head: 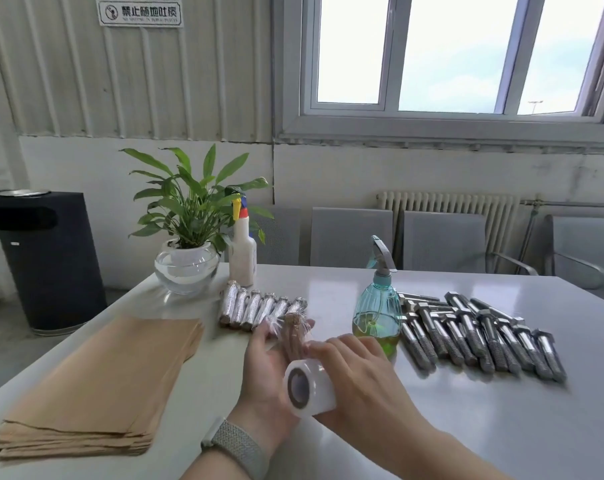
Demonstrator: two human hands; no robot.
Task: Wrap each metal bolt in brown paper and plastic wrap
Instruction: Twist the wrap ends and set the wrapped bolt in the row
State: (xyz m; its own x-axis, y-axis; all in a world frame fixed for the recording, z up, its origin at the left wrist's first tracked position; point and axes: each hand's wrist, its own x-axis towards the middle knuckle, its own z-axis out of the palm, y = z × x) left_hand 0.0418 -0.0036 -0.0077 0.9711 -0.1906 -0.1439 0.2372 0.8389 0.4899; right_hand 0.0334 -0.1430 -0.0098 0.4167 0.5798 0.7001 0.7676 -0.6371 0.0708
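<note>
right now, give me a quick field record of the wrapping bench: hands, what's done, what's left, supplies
left hand: holds the paper-wrapped bolt
right hand: grips the plastic wrap roll against that bolt
done: row of wrapped bolts behind the hands
left: bare metal bolts lying on the right
supplies: brown paper stack on the left
other: teal spray bottle, white spray bottle, potted plant
surface: white table

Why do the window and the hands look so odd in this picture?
Head view: the bright window is washed out by daylight and bowed by the wide lens; the left hand, right hand and white roll of plastic wrap are motion-blurred; the glossy white table shows glare.
</note>
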